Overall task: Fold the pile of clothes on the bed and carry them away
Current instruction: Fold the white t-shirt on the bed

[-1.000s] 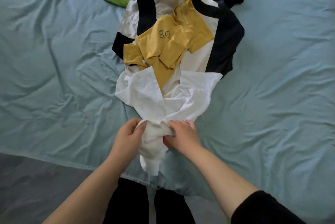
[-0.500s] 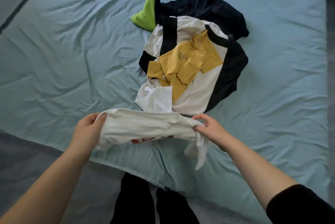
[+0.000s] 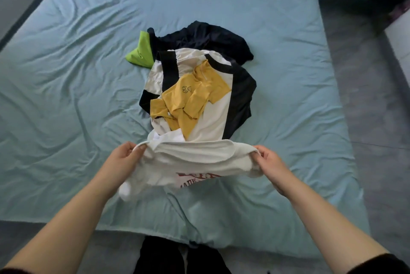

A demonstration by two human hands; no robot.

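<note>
While left grip and right grip pinch white shirt edges, pile seemingly touching behind, sheet around

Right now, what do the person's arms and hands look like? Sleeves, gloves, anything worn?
The left hand and right hand are bare: no gloves, rings or watch visible. Both forearms are uncovered. A black sleeve shows high on the right arm, at the frame's bottom corner. The left arm is uncovered almost to the frame's edge.
</note>
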